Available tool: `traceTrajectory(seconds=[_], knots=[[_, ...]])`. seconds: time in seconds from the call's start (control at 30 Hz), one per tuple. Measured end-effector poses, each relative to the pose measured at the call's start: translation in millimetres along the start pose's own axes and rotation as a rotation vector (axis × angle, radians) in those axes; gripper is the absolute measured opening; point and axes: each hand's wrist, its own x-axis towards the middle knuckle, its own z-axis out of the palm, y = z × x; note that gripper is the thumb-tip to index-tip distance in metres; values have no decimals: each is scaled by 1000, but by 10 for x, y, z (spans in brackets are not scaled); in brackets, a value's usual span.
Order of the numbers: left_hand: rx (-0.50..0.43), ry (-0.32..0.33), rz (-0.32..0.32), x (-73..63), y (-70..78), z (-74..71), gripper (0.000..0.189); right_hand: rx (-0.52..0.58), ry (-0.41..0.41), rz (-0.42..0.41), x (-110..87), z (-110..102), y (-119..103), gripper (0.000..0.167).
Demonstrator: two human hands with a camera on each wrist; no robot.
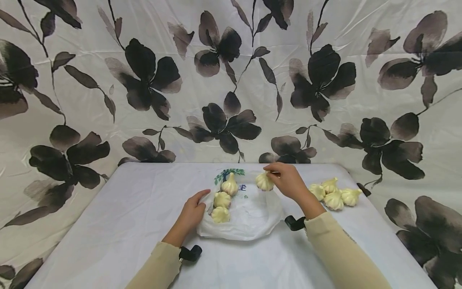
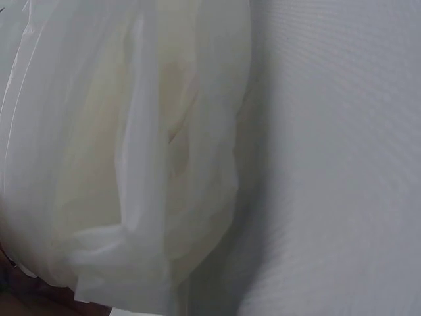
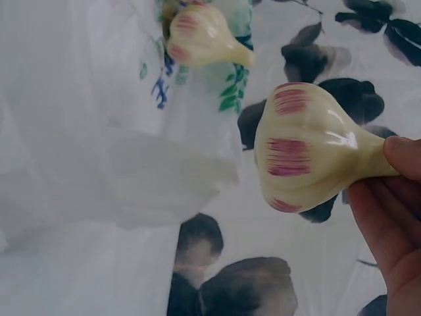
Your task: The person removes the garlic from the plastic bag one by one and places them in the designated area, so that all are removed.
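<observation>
A white plastic bag [image 1: 240, 233] with a green and blue print lies spread with its mouth open on the table. Three garlic bulbs [image 1: 221, 199] rest in a row along its left side. My left hand [image 1: 191, 212] holds the bag's left edge between thumb and fingers; in the left wrist view the thin plastic [image 2: 141, 171] covers most of the hand. Over the bag's far right part, my right hand [image 1: 288, 180] pinches another garlic bulb [image 3: 309, 148] by its stem. That bulb is cream with pinkish streaks, its round end pointing away from the fingers.
Several more garlic bulbs [image 1: 333, 198] sit in a cluster on the right side of the white-covered table [image 1: 126, 224], beyond my right forearm. A floral cloth [image 1: 223, 80] hangs behind the table's far edge. Black camera mounts [image 1: 190, 253] are strapped at both wrists.
</observation>
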Motion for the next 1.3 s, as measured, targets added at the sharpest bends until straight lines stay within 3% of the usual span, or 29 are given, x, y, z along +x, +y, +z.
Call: traceTrajectory(seconds=[0.77, 1.3], knots=[[7, -12, 14, 10, -14, -9, 53, -27, 77, 88, -330, -335, 335, 21], [4, -3, 32, 19, -33, -31, 52, -57, 24, 195, -552, -433, 549, 22]])
